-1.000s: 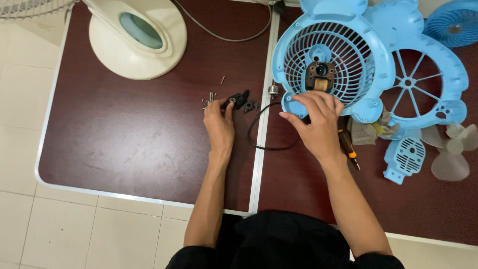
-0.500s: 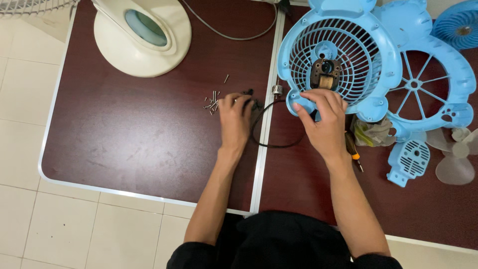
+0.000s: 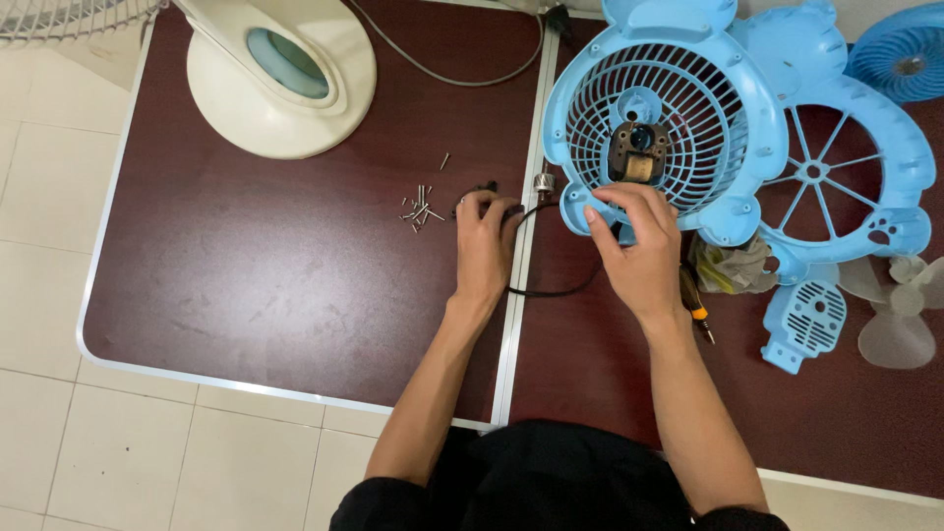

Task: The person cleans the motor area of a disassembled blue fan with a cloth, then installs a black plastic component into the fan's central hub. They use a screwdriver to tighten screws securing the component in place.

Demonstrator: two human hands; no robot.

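Left hand [image 3: 484,244] grip pinching black cable [image 3: 551,291]; right hand [image 3: 639,246] grip pinching blue fan grille [image 3: 678,108] rim

Bare forearms, black sleeves pushed above the elbows; black garment over the torso; no rings

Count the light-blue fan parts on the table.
5: round grille housing under the right hand, spoked guard beside it, small vented cover below, ribbed disc top right, rear cover behind. Others may be hidden.
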